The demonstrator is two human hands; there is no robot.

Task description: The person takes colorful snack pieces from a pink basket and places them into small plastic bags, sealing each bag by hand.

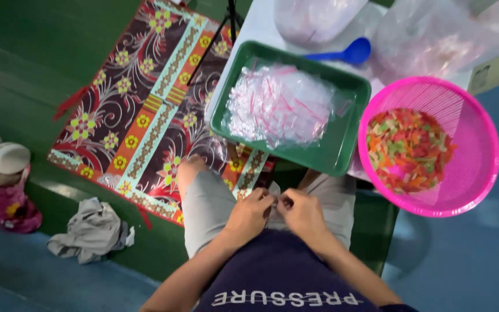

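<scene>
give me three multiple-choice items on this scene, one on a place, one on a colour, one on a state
1. Where does the pile of small clear bags lie?
A. in the green tray
B. on the patterned mat
C. in the basket

2. What colour is the basket that holds the mixed snack pieces?
A. blue
B. pink
C. white

3. What are the left hand and right hand doing?
A. resting flat on the knees
B. both pinching one small clear bag between them
C. lifting the scoop

Answers: 1 A, the bags sit inside the tray's rim. 2 B, its mesh is bright pink. 3 B, the fingertips of both meet on the bag over the lap.
</scene>
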